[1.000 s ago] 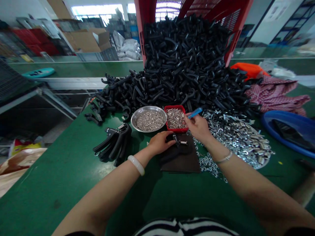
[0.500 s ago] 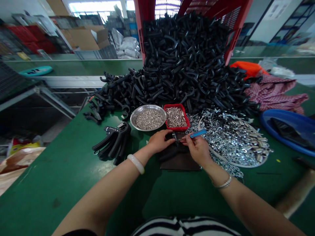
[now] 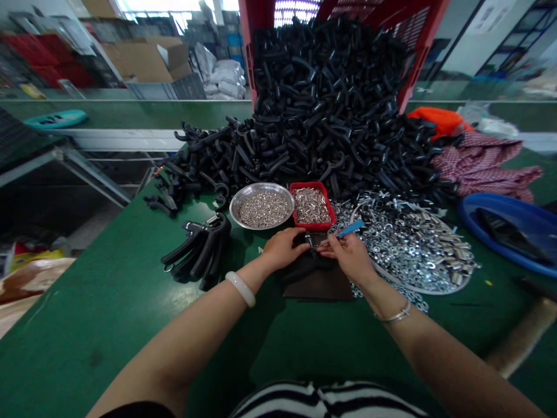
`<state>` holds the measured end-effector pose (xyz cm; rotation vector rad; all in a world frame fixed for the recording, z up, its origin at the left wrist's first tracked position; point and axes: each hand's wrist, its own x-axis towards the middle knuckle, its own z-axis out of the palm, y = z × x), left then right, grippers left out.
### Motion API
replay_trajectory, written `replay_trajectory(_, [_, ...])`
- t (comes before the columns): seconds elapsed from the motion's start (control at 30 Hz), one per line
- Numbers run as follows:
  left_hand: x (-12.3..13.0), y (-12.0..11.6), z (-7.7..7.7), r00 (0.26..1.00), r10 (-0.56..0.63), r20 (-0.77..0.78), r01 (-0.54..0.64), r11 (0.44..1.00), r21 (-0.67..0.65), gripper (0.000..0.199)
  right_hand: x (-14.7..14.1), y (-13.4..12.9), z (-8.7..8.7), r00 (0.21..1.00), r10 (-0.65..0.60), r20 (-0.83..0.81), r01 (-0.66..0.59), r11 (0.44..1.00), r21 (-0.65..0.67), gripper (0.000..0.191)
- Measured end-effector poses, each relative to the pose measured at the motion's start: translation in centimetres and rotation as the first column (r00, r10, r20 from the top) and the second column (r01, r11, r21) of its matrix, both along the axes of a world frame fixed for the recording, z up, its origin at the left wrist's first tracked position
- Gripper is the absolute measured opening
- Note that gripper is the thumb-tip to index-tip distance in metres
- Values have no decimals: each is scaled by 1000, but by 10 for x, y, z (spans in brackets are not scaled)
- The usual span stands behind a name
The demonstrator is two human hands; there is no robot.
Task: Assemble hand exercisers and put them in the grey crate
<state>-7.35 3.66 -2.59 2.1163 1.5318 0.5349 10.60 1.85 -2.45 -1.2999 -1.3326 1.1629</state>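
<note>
one black hand gripper (image 3: 302, 268), under left hand (image 3: 282, 249), touching right hand (image 3: 350, 259)

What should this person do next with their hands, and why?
Probably the right hand should bring the tip of its blue-handled tool onto the metal fitting of the black hand gripper. The tip sits close beside that fitting, and the left hand is holding the gripper down on the dark pad, so it looks steady enough.
</note>
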Motion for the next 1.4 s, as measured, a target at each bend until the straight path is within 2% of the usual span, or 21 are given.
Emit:
replay_trajectory(0.1, [-1, 2, -1, 1000, -30, 3, 30, 1000, 7, 47, 1, 2, 7, 981, 97, -166, -126, 977, -174, 37])
replay_trajectory(0.2, [-2, 3, -1, 999, -49, 22, 49, 999, -6, 46, 0, -1, 11, 948, 212, -235, -270, 931, -246, 36])
replay_trajectory(0.23, [-2, 3, -1, 999, -45, 27, 46, 999, -13, 47, 0, -3, 11, 949, 201, -243, -260, 935, -240, 35])
replay_trajectory(0.33, [-2, 2, 0, 1000, -19, 23, 20, 999, -28, 49, -1, -5, 5, 972, 75, -221, -111, 982, -154, 36])
replay_trajectory(0.43, [-2, 1, 2, 1000, -5, 13, 5, 999, -38, 49, 1, -3, -1, 993, 17, -116, -19, 1000, -22, 38])
replay_trajectory(0.5, [-2, 0, 4, 1000, 2, 13, -1, 999, -51, 49, 3, -1, -3, 999, 21, -25, -19, 999, 50, 39])
replay_trajectory(0.63, [-2, -1, 7, 1000, 22, 4, -22, 997, -67, 49, 2, 0, -3, 993, 72, 92, -82, 990, 113, 36])
replay_trajectory(0.73, [-2, -1, 7, 1000, 24, 1, -24, 998, -65, 50, 1, -1, -4, 984, 42, 171, -74, 980, 186, 32])
replay_trajectory(1.03, [-2, -1, 5, 1000, 27, -2, -27, 998, -57, 49, -1, -5, -6, 975, -3, 222, -48, 974, 224, 31])
replay_trajectory(1.2, [-1, 0, 3, 999, 33, 7, -32, 998, -58, 50, -4, -14, -8, 965, -43, 259, -37, 955, 295, 28])
replay_trajectory(1.3, [0, 1, 2, 1000, 26, 12, -26, 999, -46, 49, -6, -14, -10, 990, -42, 136, 10, 973, 229, 29])
replay_trajectory(1.4, [0, 2, 1, 1000, 7, 30, -7, 999, -32, 48, -7, -9, -8, 991, -66, -115, 71, 997, 35, 35])
